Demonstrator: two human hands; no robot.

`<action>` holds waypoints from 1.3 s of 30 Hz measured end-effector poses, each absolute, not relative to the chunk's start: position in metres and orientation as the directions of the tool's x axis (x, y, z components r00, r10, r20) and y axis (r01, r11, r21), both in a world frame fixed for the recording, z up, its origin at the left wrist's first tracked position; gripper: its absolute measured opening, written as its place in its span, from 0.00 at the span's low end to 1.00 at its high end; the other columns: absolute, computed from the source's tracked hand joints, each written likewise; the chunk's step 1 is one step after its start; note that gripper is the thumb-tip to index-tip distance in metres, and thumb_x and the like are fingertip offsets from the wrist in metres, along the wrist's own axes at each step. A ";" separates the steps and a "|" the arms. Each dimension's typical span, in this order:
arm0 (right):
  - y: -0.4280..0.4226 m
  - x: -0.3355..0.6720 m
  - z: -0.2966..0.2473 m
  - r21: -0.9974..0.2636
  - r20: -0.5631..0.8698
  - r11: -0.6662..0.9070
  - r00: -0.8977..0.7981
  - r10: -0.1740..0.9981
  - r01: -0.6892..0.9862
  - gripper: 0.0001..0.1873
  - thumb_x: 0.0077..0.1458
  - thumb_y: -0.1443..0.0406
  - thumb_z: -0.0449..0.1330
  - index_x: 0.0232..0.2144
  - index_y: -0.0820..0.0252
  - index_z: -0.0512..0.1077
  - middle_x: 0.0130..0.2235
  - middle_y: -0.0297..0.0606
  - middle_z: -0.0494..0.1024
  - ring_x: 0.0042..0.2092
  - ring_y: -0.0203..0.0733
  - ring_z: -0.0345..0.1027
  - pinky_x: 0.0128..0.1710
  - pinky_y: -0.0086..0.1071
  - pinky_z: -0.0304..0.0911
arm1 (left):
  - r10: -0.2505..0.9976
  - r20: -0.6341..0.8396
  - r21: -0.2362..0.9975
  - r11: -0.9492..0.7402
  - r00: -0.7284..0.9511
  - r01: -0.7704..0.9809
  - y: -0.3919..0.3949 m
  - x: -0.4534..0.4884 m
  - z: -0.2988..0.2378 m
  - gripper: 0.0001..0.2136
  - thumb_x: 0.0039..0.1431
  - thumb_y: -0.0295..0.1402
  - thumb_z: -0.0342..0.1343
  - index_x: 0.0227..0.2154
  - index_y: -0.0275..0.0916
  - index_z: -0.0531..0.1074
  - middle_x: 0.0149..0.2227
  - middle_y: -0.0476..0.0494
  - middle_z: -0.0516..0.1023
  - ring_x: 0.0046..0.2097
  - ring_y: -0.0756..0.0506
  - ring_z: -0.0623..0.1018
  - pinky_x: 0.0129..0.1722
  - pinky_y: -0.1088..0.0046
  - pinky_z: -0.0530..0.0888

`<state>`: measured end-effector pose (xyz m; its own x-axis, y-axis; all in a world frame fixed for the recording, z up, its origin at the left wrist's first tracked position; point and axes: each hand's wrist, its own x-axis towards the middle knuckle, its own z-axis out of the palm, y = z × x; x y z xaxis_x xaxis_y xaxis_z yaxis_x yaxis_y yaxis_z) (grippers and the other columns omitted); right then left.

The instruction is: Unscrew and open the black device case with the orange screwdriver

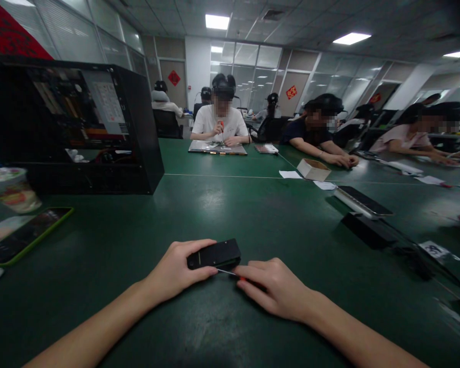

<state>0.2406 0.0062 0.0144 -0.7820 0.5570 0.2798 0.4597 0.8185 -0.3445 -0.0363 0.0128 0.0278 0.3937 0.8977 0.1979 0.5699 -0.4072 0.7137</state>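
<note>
A small black rectangular device is gripped near the table's front by my left hand, fingers along its far side and thumb along the near edge. My right hand is closed around a thin screwdriver-like tool with a metal shaft and a bit of red handle. Its shaft points left and meets the near edge of the device beside my left thumb. Most of the handle is hidden by my right fingers, and so is the exact contact of the tip.
An open black computer case stands at the left. Near it are a drink cup and a green-edged phone. At the right lie a white box-shaped device, a black adapter with cables, and a small carton. Several people work across the table.
</note>
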 end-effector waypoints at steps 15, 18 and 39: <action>0.014 0.235 0.010 -0.146 0.427 0.891 -0.785 0.449 0.430 0.11 0.71 0.61 0.51 0.46 0.60 0.70 0.34 0.36 0.78 0.32 0.39 0.71 0.32 0.32 0.58 | 0.906 0.203 0.746 -0.389 0.371 0.541 0.006 -0.027 0.025 0.24 0.54 0.39 0.69 0.53 0.39 0.78 0.51 0.42 0.84 0.50 0.38 0.82 0.54 0.64 0.75; 0.012 0.236 0.011 -0.172 0.394 0.893 -0.802 0.448 0.415 0.12 0.71 0.63 0.51 0.51 0.60 0.70 0.36 0.37 0.79 0.34 0.39 0.72 0.34 0.32 0.61 | 0.900 0.217 0.747 -0.402 0.377 0.530 0.006 -0.026 0.026 0.24 0.54 0.39 0.69 0.53 0.38 0.78 0.52 0.41 0.83 0.52 0.38 0.82 0.54 0.65 0.76; 0.003 0.243 0.035 -0.122 0.288 0.884 -0.836 0.467 0.452 0.20 0.71 0.65 0.50 0.60 0.56 0.71 0.41 0.39 0.80 0.32 0.35 0.73 0.30 0.29 0.62 | 0.845 0.230 0.761 -0.465 0.482 0.452 0.008 -0.031 0.035 0.25 0.56 0.38 0.68 0.57 0.41 0.75 0.55 0.41 0.81 0.55 0.38 0.80 0.55 0.63 0.74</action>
<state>0.2429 0.0031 0.0350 -0.8362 0.4669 0.2878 0.4515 0.8839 -0.1222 -0.0307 0.0081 0.0354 0.4819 0.8455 0.2301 0.4519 -0.4647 0.7615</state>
